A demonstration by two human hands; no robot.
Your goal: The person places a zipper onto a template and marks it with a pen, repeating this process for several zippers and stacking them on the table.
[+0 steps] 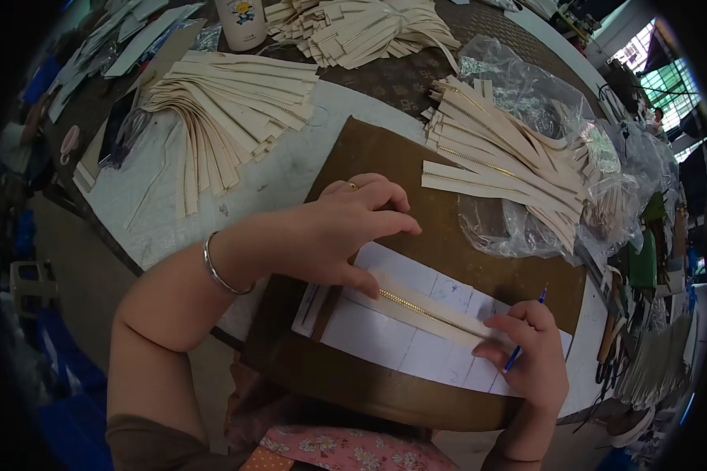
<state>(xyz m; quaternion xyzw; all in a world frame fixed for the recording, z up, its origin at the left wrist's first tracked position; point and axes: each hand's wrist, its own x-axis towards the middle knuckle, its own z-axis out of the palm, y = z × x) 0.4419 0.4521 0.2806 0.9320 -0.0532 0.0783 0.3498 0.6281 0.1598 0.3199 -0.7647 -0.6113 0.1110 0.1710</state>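
A cream zipper with gold teeth lies on a white paper template on a brown board. My left hand, with a ring and a silver bangle on the wrist, presses its fingertips on the zipper's left end. My right hand holds a blue pen and rests on the zipper's right end.
Fanned stacks of cream zippers lie at the left, at the top and on clear plastic bags at the right. A white bottle stands at the top. Tools and clutter line the right table edge.
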